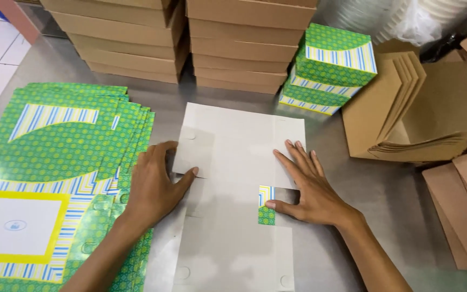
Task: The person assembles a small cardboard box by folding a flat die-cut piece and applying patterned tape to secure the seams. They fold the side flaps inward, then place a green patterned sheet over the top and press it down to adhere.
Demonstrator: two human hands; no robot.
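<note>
A flat cardboard box blank (pixel 233 151) lies grey side up on the metal table (pixel 390 200), right in front of me. My left hand (pixel 155 186) presses on its left edge, thumb under a folded side flap. My right hand (pixel 312 189) lies flat on the right side, fingers spread, thumb beside a small tab (pixel 266 204) turned over to show its green and striped print. Neither hand grips anything.
A stack of unfolded green patterned blanks (pixel 55 173) lies at the left. Folded green boxes (pixel 328 70) stand at the back right, next to stacks of brown boxes (pixel 185 43). Brown cardboard inserts (pixel 417 113) lie fanned at the right.
</note>
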